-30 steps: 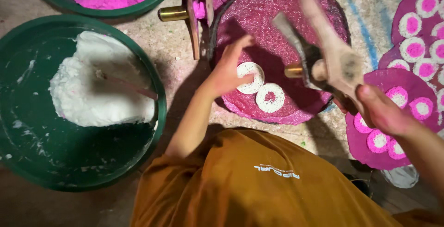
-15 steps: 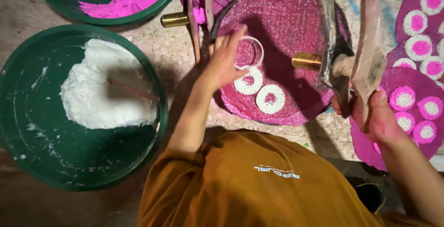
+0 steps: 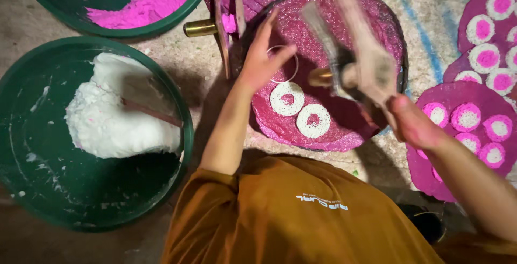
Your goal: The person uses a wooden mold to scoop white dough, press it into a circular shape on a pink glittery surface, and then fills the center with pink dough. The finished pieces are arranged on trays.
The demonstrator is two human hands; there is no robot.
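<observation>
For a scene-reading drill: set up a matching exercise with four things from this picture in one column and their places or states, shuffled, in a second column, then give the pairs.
Things:
1. White paste
2. Thin ring mould
3. Two white rings
4. Wooden press tool

Places or states:
A. gripped by the right hand
B. heaped in the near green basin
C. under the left hand fingertips
D. lying side by side on the pink disc

Pairs: 1-B, 2-C, 3-D, 4-A
</observation>
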